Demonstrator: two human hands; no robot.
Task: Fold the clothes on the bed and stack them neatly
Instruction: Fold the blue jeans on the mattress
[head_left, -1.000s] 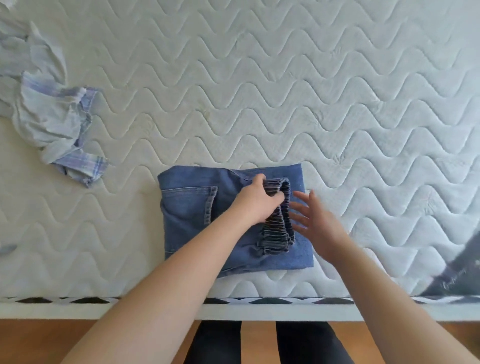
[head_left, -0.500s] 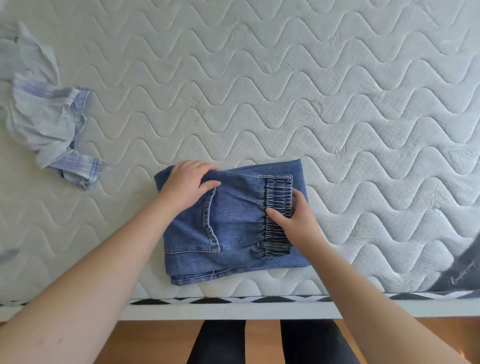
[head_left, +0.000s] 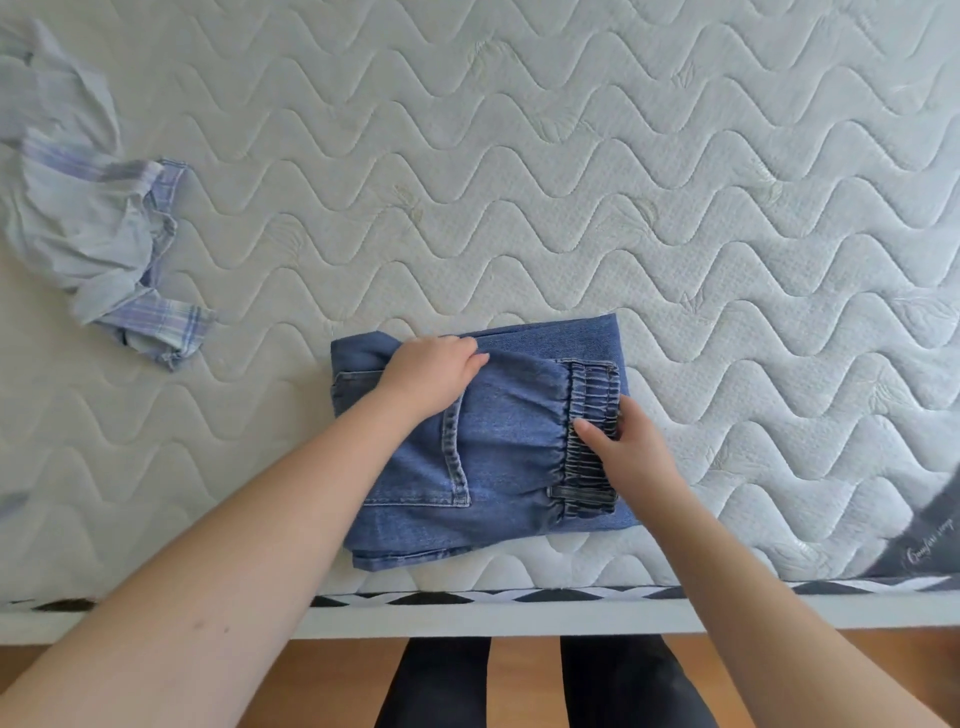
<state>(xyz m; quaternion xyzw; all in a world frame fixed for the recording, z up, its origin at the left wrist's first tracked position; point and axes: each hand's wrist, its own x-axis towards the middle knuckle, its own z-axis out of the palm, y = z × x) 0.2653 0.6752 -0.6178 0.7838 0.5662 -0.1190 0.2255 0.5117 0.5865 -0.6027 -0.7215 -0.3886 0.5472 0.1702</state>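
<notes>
A pair of blue jeans (head_left: 498, 447) lies folded into a compact rectangle near the mattress's front edge, back pocket up and dark elastic waistband at its right end. My left hand (head_left: 426, 379) rests palm down on the far left corner, fingers together, holding the fabric. My right hand (head_left: 623, 452) grips the waistband edge with the thumb on top. A crumpled pale blue plaid shirt (head_left: 88, 228) lies unfolded at the far left.
The white quilted mattress (head_left: 571, 182) fills the view. A dark grey fabric piece with script lettering (head_left: 930, 540) shows at the right edge. The bed's front edge (head_left: 519, 613) runs below, with wooden floor and my dark-trousered legs (head_left: 441, 680) beneath.
The waistband half was folded over to the right. My left hand moved from the waistband to the left corner, and my right hand came down onto the waistband and took hold.
</notes>
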